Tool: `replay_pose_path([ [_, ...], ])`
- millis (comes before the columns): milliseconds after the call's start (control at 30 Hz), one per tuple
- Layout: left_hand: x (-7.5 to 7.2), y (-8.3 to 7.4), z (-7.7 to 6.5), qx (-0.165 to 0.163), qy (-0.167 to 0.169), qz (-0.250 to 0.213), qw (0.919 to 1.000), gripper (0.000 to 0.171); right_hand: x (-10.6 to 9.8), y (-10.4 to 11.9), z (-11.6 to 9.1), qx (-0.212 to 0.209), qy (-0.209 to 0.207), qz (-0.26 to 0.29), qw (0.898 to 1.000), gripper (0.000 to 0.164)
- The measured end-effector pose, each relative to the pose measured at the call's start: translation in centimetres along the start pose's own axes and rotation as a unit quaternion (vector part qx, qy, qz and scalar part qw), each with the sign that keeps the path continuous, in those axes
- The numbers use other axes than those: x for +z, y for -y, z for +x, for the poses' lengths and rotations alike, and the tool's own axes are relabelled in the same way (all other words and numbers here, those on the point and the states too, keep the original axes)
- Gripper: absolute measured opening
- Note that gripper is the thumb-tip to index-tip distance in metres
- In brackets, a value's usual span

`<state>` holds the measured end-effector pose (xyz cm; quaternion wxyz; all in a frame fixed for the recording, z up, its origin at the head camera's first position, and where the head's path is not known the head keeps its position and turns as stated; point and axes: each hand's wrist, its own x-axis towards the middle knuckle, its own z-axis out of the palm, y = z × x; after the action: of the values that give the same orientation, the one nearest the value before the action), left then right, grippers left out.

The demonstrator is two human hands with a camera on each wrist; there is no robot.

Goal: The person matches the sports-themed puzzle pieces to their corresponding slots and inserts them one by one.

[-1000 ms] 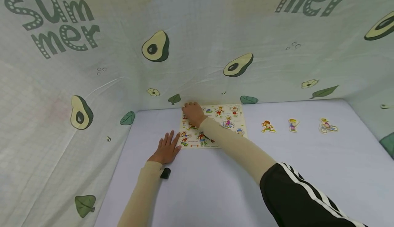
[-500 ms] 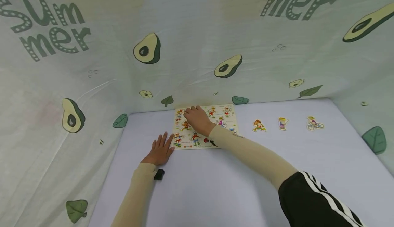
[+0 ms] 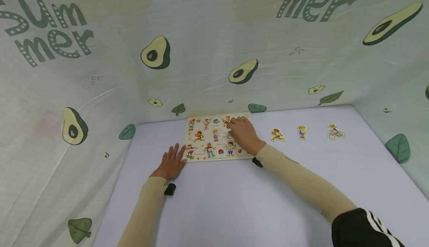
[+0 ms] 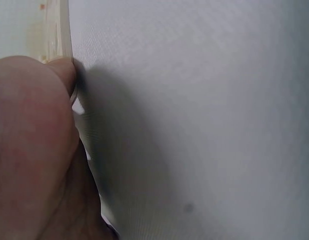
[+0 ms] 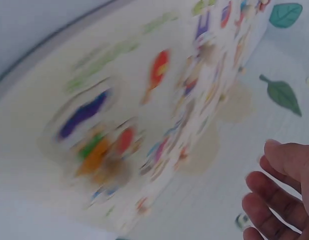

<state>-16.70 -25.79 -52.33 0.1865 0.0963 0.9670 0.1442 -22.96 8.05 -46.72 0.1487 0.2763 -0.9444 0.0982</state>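
A cream puzzle board [image 3: 219,157] with printed cartoon children playing sports lies flat at the back of the table. My left hand [image 3: 169,164] rests on the table with its fingers spread, touching the board's lower left corner; the left wrist view shows part of this hand [image 4: 29,145] against the board's edge. My right hand [image 3: 245,134] is over the board's right part, hiding some pictures. In the right wrist view, its fingers [image 5: 274,192] are loosely bent and nothing shows between them; the board is blurred there.
Right of the board lie three loose cutout pieces: a running child [image 3: 277,135], a child with a stick [image 3: 302,132] and a cyclist [image 3: 336,132]. A white cloth covers the table [image 3: 214,198]. A curtain [image 3: 201,72] printed with avocados and leaves hangs behind.
My right hand has moved from the board's upper left across to its right part, uncovering the left pictures. The left hand stays by the corner. The head view has shifted slightly.
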Motion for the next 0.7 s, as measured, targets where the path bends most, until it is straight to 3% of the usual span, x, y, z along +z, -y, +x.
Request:
replay_pose_path([
  [533, 0.2, 0.4, -0.1, 0.017, -0.011, 0.002, 0.9998, 0.067, -1.3, -7.4, -6.8, 0.106, -0.010, 0.011, 0.994, 0.022],
  [700, -0.1, 0.0, -0.4, 0.019, -0.009, 0.002, 0.9998, 0.067, -1.4, -9.3, -8.5, 0.119, -0.001, -0.001, 0.993, 0.023],
])
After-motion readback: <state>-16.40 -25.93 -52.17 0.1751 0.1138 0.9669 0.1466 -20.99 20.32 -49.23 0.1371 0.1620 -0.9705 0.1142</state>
